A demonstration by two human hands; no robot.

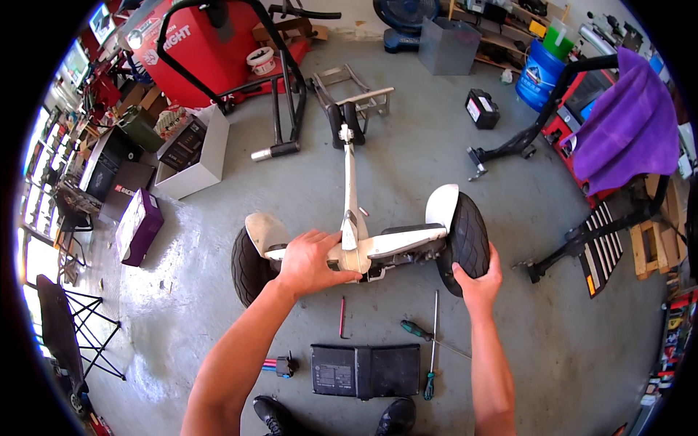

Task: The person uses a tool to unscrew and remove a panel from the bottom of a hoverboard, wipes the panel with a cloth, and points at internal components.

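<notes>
A white self-balancing scooter [404, 241] sits on the floor before me, its steering bar [350, 182] pointing away. My left hand [311, 265] grips the middle of its body by the base of the bar, thumb over the near edge. My right hand [480, 282] is wrapped round the near side of the black right wheel [469, 236], thumb on the tread. The left wheel [246, 265] is partly behind its white fender [266, 232]. Dark parts show along the body's near underside. Nearer me lie a black battery pack [390, 369] and a red hex key [342, 318].
Two green-handled screwdrivers [429, 386] [416, 330] lie crossed right of the battery pack. A folding hex key set [285, 365] lies left of it. Black metal stands [502, 151] [275, 109] are beyond. A purple box [139, 227] and folding chair [62, 327] stand left.
</notes>
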